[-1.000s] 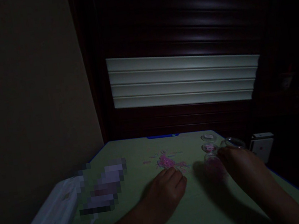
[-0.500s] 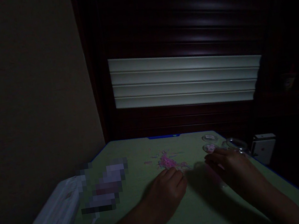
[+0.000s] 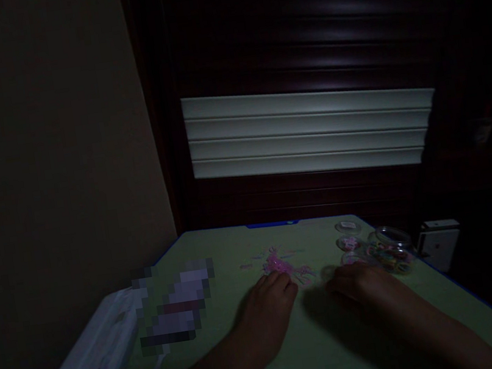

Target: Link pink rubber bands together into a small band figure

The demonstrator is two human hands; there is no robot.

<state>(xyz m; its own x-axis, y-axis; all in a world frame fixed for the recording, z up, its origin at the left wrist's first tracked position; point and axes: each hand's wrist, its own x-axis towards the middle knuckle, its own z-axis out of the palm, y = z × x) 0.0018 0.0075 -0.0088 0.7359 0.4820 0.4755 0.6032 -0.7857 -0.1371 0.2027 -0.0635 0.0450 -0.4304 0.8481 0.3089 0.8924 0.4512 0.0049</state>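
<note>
Working at the pink pile (image 3: 279, 264) on the counter (image 3: 298, 349), you seem only partway along: its pieces lie loose and scattered, while a small round container (image 3: 350, 243) to its right shows pink contents and the clear jar (image 3: 389, 249) farther right holds coloured bands. Your left hand (image 3: 266, 305) sits back-up at the pile's near edge, fingers curled narrow; your right hand (image 3: 358, 285) is low, right of the pile, fingers bunched and pointing towards it. Whether either pinches anything, you cannot tell.
</note>
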